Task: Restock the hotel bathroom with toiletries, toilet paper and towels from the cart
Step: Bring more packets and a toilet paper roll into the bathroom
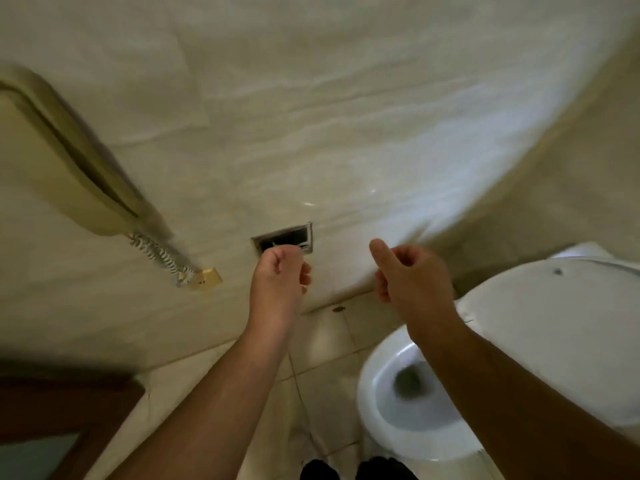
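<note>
- L hand (278,271): fingers curled into a fist, nothing visible in it. It is raised in front of the lower edge of the recessed paper holder (289,234) in the marble wall (346,133). Blur hides whether the knuckles touch the frame.
- R hand (408,275): fingers curled in, thumb stuck out up-left, holding nothing. It hangs near the wall, w/ bare wall between it and the holder, and touches no object.
- Key relation: the holder sits just above and beyond the L fist, its long axis running sideways along the wall. L hand is clearly the nearer; R hand is off to the holder's right, toward the toilet.
- Task items: no toilet paper roll, toiletries, towels or cart in view. The recess looks dark, w/ no roll visible inside, though the fist covers its lower part.
- Judgement: the paper step looks not yet done. Next move prob. needs a roll fetched from the cart, since both hands are empty.
- Surroundings: cream wall phone (69,161) w/ coiled cord (159,254) to the left, white toilet (377,386) w/ lid up to the right, tiled floor (322,341) below, dark wooden door (52,403) at lower left.
</note>
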